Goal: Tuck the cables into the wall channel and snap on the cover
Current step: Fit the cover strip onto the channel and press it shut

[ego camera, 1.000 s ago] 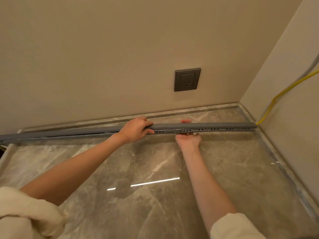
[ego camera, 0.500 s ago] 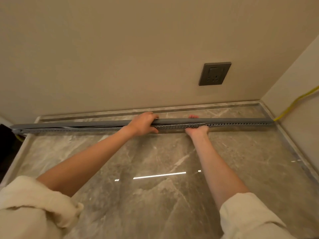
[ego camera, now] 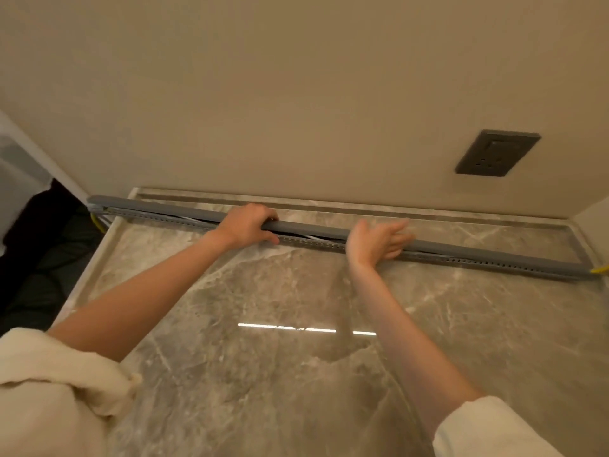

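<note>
A plain beige wall (ego camera: pixel 263 94) rose behind a glossy grey marble bench (ego camera: pixel 296 374), which mirrored a strip of ceiling light (ego camera: pixel 286 328). A dark grey socket (ego camera: pixel 497 153) sat on the wall up and right of the grip; shadow (ego camera: pixel 36 258) lay far left.

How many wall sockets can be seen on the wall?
1. The dark grey wall socket sits on the beige wall, upper right, above the right part of the grey channel. Others may lie outside the view.
</note>
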Demonstrator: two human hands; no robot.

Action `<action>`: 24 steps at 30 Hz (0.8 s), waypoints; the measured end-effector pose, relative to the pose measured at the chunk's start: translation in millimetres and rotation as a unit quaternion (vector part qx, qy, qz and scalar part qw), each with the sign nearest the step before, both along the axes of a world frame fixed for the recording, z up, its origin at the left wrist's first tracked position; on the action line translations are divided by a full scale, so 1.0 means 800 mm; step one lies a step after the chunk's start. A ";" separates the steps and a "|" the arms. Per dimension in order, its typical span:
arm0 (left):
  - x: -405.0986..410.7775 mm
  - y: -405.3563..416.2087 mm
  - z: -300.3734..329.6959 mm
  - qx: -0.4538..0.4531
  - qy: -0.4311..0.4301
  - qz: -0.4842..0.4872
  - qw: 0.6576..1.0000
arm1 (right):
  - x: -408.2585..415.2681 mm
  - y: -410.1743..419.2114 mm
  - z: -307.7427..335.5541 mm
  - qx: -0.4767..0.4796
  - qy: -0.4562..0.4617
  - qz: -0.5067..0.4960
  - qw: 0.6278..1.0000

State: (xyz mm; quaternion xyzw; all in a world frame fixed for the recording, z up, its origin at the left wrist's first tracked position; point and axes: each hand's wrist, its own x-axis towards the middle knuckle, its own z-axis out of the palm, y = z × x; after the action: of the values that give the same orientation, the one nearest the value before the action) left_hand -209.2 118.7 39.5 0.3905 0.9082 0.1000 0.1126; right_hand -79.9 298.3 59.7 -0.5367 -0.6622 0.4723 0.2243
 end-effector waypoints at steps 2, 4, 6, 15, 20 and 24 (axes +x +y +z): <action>0.005 -0.008 -0.010 0.035 0.054 0.032 0.997 | -0.013 -0.033 -0.009 0.079 0.011 0.086 0.993; 0.007 -0.022 -0.017 0.066 0.083 0.089 0.990 | -0.027 -0.058 -0.016 0.117 0.008 0.192 0.974; 0.005 -0.041 -0.020 0.093 0.075 0.126 0.985 | -0.038 -0.073 -0.027 0.135 -0.014 0.299 0.945; -0.044 -0.183 -0.003 0.061 0.094 0.129 0.985 | -0.083 -0.155 -0.058 0.297 -0.138 0.491 0.807; -0.086 -0.243 0.020 -0.023 0.098 0.123 0.987 | -0.144 -0.208 -0.050 0.355 -0.125 0.585 0.718; -0.117 -0.267 0.034 -0.084 0.075 0.136 0.984 | -0.193 -0.240 -0.037 0.327 -0.087 0.655 0.676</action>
State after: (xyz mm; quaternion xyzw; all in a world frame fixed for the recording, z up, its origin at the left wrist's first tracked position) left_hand -302.7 -94.9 66.8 0.2592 0.9638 0.0081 0.0621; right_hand -234.6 106.6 29.9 0.1034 -0.9730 0.2026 -0.0394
